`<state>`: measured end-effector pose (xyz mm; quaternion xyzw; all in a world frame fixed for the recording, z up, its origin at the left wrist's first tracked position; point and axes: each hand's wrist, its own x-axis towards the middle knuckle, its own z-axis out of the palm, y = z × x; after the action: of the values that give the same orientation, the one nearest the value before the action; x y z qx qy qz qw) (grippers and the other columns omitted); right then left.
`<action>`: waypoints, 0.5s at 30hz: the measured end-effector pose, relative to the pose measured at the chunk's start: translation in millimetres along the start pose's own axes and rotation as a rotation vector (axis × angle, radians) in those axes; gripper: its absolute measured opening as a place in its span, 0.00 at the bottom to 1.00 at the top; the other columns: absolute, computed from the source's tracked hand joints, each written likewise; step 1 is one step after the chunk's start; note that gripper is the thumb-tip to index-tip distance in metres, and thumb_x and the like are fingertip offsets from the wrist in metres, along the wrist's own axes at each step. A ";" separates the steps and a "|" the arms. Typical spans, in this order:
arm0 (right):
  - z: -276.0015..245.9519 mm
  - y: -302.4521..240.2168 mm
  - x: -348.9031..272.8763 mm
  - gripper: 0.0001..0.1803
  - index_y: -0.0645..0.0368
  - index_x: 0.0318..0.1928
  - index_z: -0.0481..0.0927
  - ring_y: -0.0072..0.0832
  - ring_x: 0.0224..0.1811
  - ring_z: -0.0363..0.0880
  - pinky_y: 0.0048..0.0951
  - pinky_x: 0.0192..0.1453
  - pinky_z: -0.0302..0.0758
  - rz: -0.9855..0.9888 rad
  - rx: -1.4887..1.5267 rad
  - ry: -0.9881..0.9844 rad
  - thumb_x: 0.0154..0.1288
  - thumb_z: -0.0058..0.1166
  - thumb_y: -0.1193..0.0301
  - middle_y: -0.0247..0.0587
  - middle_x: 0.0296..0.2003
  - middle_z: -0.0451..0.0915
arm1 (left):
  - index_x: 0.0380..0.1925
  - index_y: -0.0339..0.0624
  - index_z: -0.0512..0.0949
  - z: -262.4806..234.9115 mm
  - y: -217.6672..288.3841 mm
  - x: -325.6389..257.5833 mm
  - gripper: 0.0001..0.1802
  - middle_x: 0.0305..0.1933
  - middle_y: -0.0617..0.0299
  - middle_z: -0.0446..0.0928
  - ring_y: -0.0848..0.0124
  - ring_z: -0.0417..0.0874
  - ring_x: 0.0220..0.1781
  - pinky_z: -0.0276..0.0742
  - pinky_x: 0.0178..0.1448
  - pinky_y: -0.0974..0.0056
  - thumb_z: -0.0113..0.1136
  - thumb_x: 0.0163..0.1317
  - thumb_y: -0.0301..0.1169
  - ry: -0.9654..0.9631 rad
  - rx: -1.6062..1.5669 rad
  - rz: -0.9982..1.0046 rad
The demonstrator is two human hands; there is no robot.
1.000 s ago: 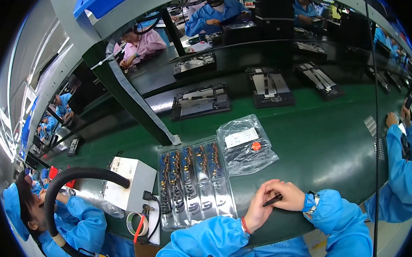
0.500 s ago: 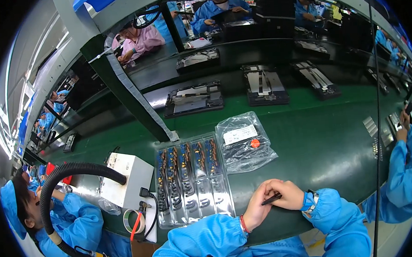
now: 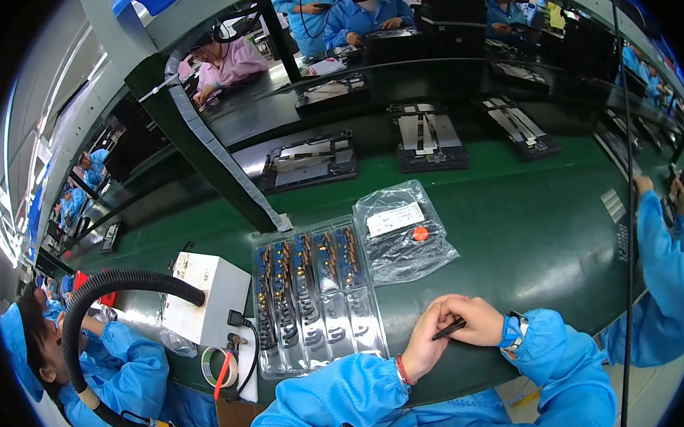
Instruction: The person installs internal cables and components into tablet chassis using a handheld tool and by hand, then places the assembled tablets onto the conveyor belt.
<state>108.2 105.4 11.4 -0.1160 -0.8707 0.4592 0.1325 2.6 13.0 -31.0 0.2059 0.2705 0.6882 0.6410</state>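
Observation:
My two hands meet at the near edge of a green work table (image 3: pixel 528 227). My right hand (image 3: pixel 477 320) grips thin dark tweezers (image 3: pixel 449 329), tips pointing left toward my left hand (image 3: pixel 428 342). The left fingers are pinched together against the right hand; whether they hold a small part is hidden. Just left of my hands lies a clear plastic tray (image 3: pixel 315 300) with rows of small blue and copper parts. Behind my hands sits a clear plastic bag (image 3: pixel 401 230) with a white label and a red dot.
A white box (image 3: pixel 206 298) with a black hose (image 3: pixel 92 319) and cables stands left of the tray, a tape roll (image 3: pixel 213 367) beside it. Dark fixtures (image 3: pixel 431 139) sit on the far belt. People in blue coats work at left, right and beyond.
The view has shifted slightly, so the tray and bag sit a little lower and left. My hands stay together with the tweezers at the table's near edge.

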 end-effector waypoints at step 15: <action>0.8 -0.6 -0.2 0.09 0.57 0.32 0.69 0.37 0.25 0.77 0.33 0.27 0.70 -0.006 -0.007 0.001 0.48 0.52 0.76 0.40 0.23 0.75 | 0.51 0.33 0.63 2.5 3.6 -1.7 0.20 0.53 0.53 0.68 0.68 0.71 0.53 0.63 0.60 0.66 0.28 0.68 0.34 0.009 -0.005 -0.019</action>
<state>108.2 104.4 11.5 -0.1144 -0.8726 0.4555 0.1337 1.6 11.5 -26.7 0.1984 0.2737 0.6836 0.6469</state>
